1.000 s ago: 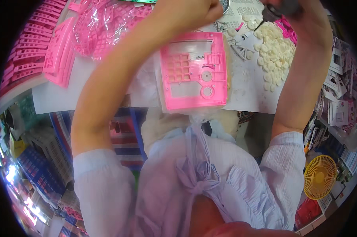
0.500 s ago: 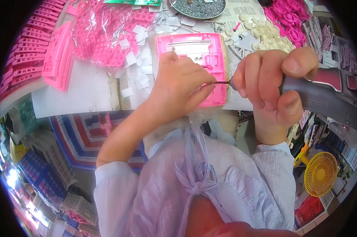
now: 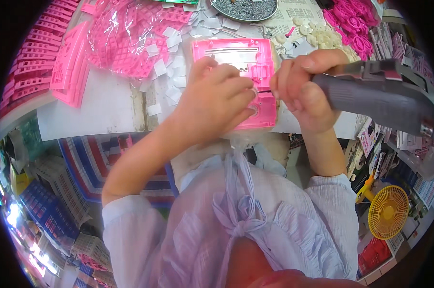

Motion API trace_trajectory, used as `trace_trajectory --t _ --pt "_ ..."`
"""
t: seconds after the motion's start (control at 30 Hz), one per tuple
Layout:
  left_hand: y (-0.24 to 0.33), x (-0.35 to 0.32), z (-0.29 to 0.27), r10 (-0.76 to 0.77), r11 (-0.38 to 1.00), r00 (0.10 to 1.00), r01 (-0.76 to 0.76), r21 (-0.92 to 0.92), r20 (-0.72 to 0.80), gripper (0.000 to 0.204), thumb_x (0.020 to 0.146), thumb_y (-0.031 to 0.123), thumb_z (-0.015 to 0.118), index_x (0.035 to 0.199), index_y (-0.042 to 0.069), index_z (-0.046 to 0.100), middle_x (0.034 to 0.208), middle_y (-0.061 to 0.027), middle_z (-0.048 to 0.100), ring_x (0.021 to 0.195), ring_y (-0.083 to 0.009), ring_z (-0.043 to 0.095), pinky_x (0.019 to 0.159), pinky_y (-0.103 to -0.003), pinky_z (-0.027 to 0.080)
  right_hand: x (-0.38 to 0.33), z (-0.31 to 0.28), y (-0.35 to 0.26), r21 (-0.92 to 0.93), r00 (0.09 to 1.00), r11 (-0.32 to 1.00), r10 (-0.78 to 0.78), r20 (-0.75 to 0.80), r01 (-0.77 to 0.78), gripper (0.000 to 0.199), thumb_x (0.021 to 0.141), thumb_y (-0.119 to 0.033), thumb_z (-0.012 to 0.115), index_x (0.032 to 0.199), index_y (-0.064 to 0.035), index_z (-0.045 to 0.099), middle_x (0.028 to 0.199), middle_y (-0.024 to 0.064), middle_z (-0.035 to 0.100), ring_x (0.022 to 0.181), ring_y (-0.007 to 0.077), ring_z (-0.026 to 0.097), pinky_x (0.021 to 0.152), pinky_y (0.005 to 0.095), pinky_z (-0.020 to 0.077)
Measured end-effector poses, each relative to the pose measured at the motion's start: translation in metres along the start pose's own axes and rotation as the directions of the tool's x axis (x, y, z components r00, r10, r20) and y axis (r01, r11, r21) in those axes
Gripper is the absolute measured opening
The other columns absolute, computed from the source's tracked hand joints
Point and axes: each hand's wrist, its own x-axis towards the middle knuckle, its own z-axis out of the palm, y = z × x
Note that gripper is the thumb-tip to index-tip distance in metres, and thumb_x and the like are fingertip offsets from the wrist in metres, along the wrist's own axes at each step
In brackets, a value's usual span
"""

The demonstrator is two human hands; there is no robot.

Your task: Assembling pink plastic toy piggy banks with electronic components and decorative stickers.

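A pink plastic casing (image 3: 266, 108) lies open side up on the worktable, with a long slot strip and moulded posts inside. My left hand (image 3: 219, 98) rests over its left and middle part, fingers curled; whatever they hold, if anything, is hidden under them. In my right hand (image 3: 305, 86) is a grey electric screwdriver (image 3: 370, 93), held nearly level with its body out to the right. Its thin dark bit points left over the casing, close to my left fingertips. The exact tip is hard to make out.
Bagged pink grid parts (image 3: 130, 41) and white paper squares (image 3: 154, 110) lie left of the casing. Behind it stands a round tray of screws (image 3: 246, 8). Cream round parts (image 3: 320, 36) and magenta parts (image 3: 353, 29) are heaped right. A yellow fan (image 3: 388, 212) stands lower right.
My right hand and the screwdriver have moved up and slightly left, and the tool has turned in view. My left fingers have drawn back from the bit, index and thumb further apart.
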Motion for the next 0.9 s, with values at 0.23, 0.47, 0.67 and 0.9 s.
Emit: trace_trajectory --t 0.23,0.47,0.67,0.9 --pt "0.000 -0.001 0.000 0.137 0.968 0.986 -0.153 0.199 0.091 0.013 0.080 0.019 0.066 0.089 0.013 0.072 0.094 0.0027 0.062 0.104 -0.0175 0.058 0.106 -0.052 0.037 -0.010 0.000 0.019 -0.156 0.996 0.987 0.058 0.074 -0.046 0.028 0.091 -0.004 0.067 0.113 -0.0030 0.050 0.070 0.0052 0.053 0.059 0.0124 0.050 0.056 0.0294 0.0450" --pt "0.002 -0.004 0.005 0.185 0.957 0.972 -0.212 0.198 0.144 0.010 0.077 0.017 0.064 0.082 0.013 0.071 0.084 0.0033 0.062 0.099 -0.0173 0.057 0.109 -0.050 0.037 -0.010 -0.007 0.022 -0.462 0.945 0.886 0.117 0.305 0.039 0.026 0.090 -0.001 0.068 0.106 -0.0043 0.049 0.069 0.0066 0.054 0.060 0.0160 0.050 0.059 0.0336 0.0474" --pt "-0.003 -0.002 0.007 0.263 0.927 0.953 -0.293 0.236 0.152 0.014 0.077 0.018 0.065 0.089 0.014 0.071 0.091 0.0024 0.065 0.103 -0.0164 0.058 0.108 -0.050 0.037 0.000 -0.007 0.020 -0.151 0.971 0.967 0.222 0.089 -0.207 0.022 0.084 0.002 0.071 0.103 0.0004 0.061 0.078 0.0035 0.061 0.068 0.0088 0.057 0.059 0.0247 0.0470" --pt "-0.100 0.020 -0.047 -0.022 0.975 0.990 0.053 0.218 -0.142 0.022 0.082 0.009 0.072 0.104 0.008 0.071 0.100 -0.0043 0.068 0.097 -0.0228 0.063 0.089 -0.039 0.049 0.032 -0.022 -0.028 0.070 0.984 0.997 -0.050 0.169 0.039 0.039 0.094 -0.005 0.057 0.131 0.0012 0.047 0.064 0.0012 0.045 0.054 0.0110 0.044 0.053 0.0304 0.0413"
